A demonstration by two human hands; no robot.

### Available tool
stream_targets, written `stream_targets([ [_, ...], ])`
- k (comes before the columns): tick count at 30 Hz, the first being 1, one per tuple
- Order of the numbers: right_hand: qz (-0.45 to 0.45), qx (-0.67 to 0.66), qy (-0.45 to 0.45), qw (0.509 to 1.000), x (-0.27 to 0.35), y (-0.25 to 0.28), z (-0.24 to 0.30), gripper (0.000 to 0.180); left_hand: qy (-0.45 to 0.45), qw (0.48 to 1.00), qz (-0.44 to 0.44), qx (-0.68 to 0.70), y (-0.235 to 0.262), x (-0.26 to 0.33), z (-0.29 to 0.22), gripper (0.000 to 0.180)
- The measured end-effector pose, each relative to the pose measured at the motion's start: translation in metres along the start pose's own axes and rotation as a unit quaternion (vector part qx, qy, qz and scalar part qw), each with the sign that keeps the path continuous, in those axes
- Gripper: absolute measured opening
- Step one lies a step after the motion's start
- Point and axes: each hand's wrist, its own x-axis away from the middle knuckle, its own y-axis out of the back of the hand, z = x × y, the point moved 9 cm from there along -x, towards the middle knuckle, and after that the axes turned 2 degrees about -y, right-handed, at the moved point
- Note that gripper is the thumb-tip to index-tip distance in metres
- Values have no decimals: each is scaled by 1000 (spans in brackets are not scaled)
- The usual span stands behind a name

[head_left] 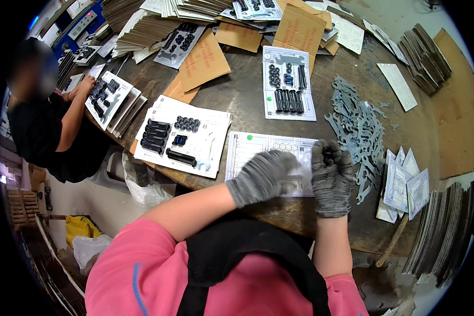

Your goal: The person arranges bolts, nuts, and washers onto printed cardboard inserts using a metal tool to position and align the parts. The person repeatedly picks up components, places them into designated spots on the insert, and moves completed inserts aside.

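Observation:
A printed card (242, 152) with hexagon and bolt outlines lies flat on the table before me, a green dot at its top left. My left hand (266, 176), in a grey knit glove, is over its middle, the fingers smeared by motion. At the card's right edge my right hand (333, 181), gloved alike, has its fingers curled round small black parts (327, 154); their exact kind is hard to make out. Left of the card lies a stack of cards whose top one (208, 137) carries black bolts (154, 136), nuts (187, 123) and a wrench (204, 166).
A heap of loose grey wrenches (355, 124) spreads right of my hands. Beyond sits a filled card (288, 108). Small clear-covered cards (397, 184) and a wooden handle (394, 242) lie at the right. Cardboard stacks (426, 58) stand around. A person (47, 116) works at left.

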Motion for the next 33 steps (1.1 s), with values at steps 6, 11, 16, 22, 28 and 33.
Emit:
stream_targets([
  [6, 50, 13, -191, 980, 24, -42, -78, 61, -124, 965, -220, -74, 63, 26, 2, 35],
  [11, 142, 239, -168, 946, 22, -43, -119, 44, -26, 997, -68, -30, 60, 40, 35, 32],
  [16, 188, 192, -285, 920, 31, -68, -149, 36, -24, 990, -124, 64, 98, 73, 55, 25],
  [22, 150, 520, -245, 804, 2, -81, -158, 32, 220, 963, -119, -95, 143, 123, 127, 24],
  [28, 343, 769, 26, 538, -24, -114, -205, 24, 235, 926, 90, -283, 100, 123, 150, 19],
  [33, 383, 844, 11, 375, -30, -118, -249, 25, 226, 938, 10, -261, 122, 133, 141, 24],
])
